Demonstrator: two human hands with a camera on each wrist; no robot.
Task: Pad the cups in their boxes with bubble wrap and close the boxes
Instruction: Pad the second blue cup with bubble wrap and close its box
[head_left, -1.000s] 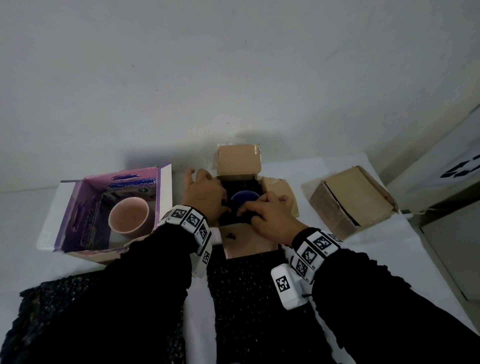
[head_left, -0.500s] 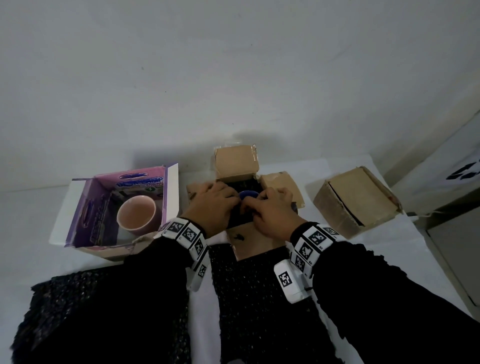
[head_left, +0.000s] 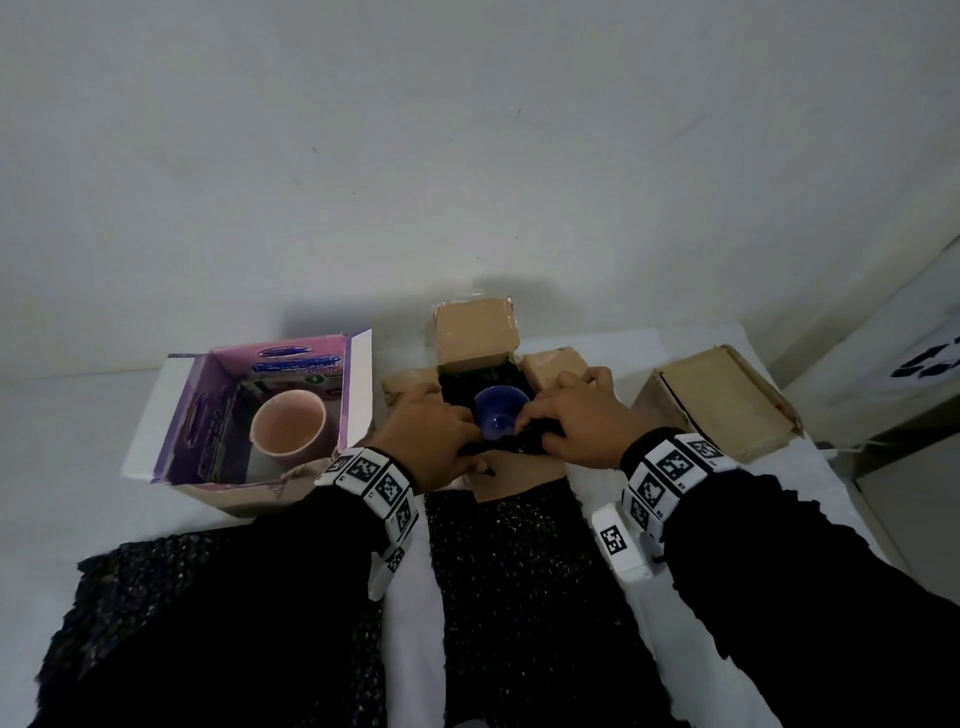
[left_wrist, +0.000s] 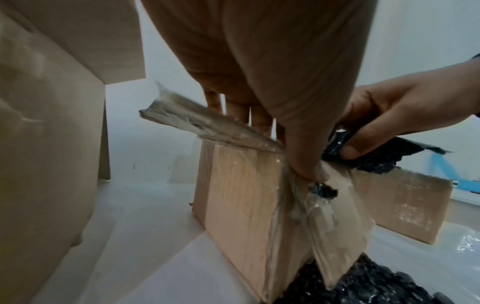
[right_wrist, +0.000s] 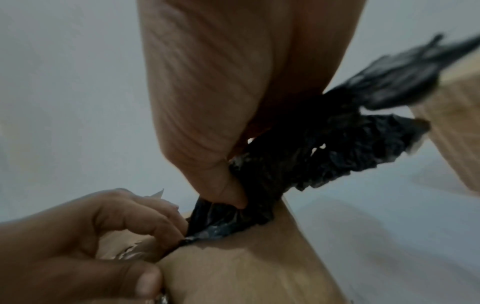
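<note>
Blue cup (head_left: 500, 420) sits upright, mouth up, in the open middle cardboard box (head_left: 478, 332). Left hand (head_left: 431, 441) and right hand (head_left: 582, 421) both pinch the black bubble wrap (head_left: 524, 444) at its near rim. Three boxes total, two cups; pink cup (head_left: 288, 428) upright in the purple box (head_left: 202, 415).

You won't find a word you can read: the lettering inside the purple box (head_left: 291, 364) is blurred, and the wrist bands (head_left: 675, 465) carry only black-and-white square markers (no numerals).
</note>
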